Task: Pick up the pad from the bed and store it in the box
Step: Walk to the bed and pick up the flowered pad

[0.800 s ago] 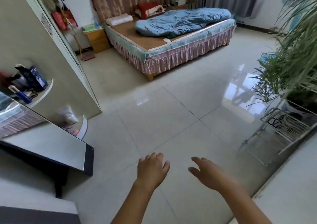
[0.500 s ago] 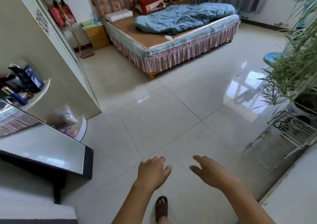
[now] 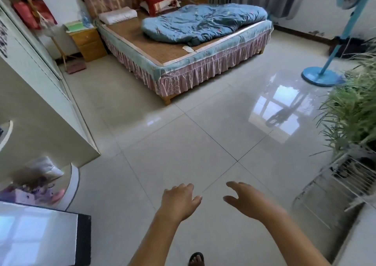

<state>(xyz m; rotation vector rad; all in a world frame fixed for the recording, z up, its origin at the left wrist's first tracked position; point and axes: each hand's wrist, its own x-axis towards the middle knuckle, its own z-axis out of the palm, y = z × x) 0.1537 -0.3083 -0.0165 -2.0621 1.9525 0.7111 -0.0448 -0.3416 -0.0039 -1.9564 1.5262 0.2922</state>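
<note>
Pad [image 3: 188,49], small and white, lies on the woven mat of the bed [image 3: 183,62], right at the mat's near edge, just beside the blue quilt [image 3: 203,22] and close to the bed's long side that faces the open floor. Both hands are well apart from it, low in the view. The left hand [image 3: 179,200] is held palm down with fingers loosely curled and holds nothing. The right hand [image 3: 246,199] is spread wider, fingers extended and thumb out, also empty. A sandalled foot [image 3: 196,259] shows at the bottom edge between the forearms.

Between the hands and the bed runs a broad stretch of glossy tile floor [image 3: 183,143]. On the left it is bounded by a wardrobe [image 3: 40,113] corner and a dark-edged tabletop [image 3: 83,239]. On the right stand a plant [image 3: 354,111] on a wire rack [image 3: 345,184], and farther back a blue fan [image 3: 323,76]. A nightstand [image 3: 87,43] sits beside the head of the bed.
</note>
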